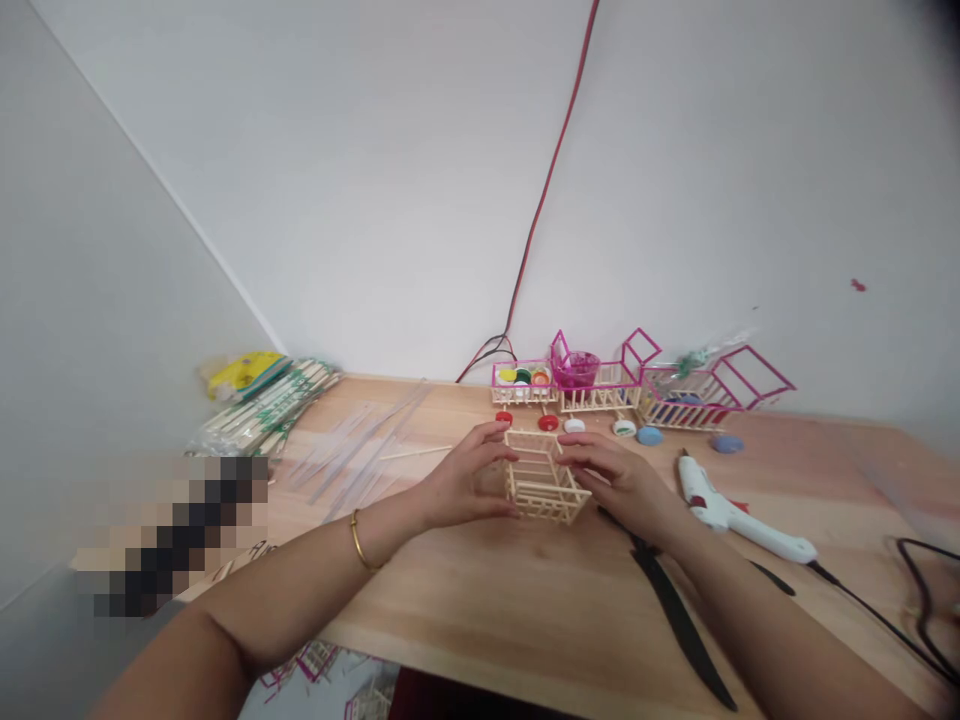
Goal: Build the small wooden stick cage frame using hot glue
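Observation:
A small open box frame (546,492) of pale wooden sticks is between my two hands, just above the tabletop. My left hand (469,475) holds its left side, with fingers at the upper edge and the thumb lower down. On the opposite side, my right hand (619,478) has its fingers bent over the frame's right edge. Behind it stand stick carts with pink-painted rims: a short one (525,394) with paint pots inside, a middle one (600,398) bearing a pink cup (576,370), and a longer one (682,412). Red, white and blue discs sit at their bases.
A white glue gun (739,520) lies right, its cord trailing off. Near my right forearm is a black-bladed knife (682,620). Clear glue sticks (360,450) and bagged wooden sticks (270,405) lie left. A red-black cable (534,235) runs down the wall.

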`<state>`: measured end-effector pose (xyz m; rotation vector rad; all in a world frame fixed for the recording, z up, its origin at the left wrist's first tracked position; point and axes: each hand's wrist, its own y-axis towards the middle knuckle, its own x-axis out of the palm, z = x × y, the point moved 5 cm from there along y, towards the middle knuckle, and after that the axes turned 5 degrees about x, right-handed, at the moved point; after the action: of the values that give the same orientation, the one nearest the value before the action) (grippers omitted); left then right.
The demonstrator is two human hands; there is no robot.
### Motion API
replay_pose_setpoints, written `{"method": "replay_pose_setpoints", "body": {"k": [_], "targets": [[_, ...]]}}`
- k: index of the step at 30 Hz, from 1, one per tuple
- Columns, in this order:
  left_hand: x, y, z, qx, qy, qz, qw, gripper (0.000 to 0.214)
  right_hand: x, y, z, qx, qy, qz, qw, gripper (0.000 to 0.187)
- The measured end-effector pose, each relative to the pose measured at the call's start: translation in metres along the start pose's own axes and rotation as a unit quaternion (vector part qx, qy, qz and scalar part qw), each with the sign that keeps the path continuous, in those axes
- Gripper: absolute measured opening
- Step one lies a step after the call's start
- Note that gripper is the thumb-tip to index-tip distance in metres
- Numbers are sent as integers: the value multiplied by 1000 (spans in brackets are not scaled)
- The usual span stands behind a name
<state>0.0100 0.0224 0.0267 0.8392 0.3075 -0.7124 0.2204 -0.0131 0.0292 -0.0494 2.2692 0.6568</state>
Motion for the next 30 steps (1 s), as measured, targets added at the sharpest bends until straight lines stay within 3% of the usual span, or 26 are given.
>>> {"method": "replay_pose_setpoints", "body": {"k": [8, 10, 13, 17, 20, 22, 30], "targets": [[5, -2, -6, -28, 8, -17, 999, 60, 5, -1, 4, -2, -2, -9, 1000, 20], [2, -1, -4, -49, -38, 4, 998, 58, 0, -1, 2, 10, 28, -13, 999, 20], [-2, 0, -4, -100, -169, 36, 980, 57, -5, -1, 3, 96, 122, -32, 987, 22], [1, 0, -6, -178, -304, 34, 935, 63, 3, -7, 8, 237, 287, -83, 924, 28], [7, -2, -8, -251, -321, 16, 913, 53, 15, -13, 14, 324, 404, -107, 849, 31], [10, -3, -8, -282, -326, 0, 902, 49, 20, -16, 18, 362, 442, -110, 813, 29], [20, -11, -22, -341, -361, -13, 868, 51, 26, -22, 17, 427, 481, -137, 753, 23]]}}
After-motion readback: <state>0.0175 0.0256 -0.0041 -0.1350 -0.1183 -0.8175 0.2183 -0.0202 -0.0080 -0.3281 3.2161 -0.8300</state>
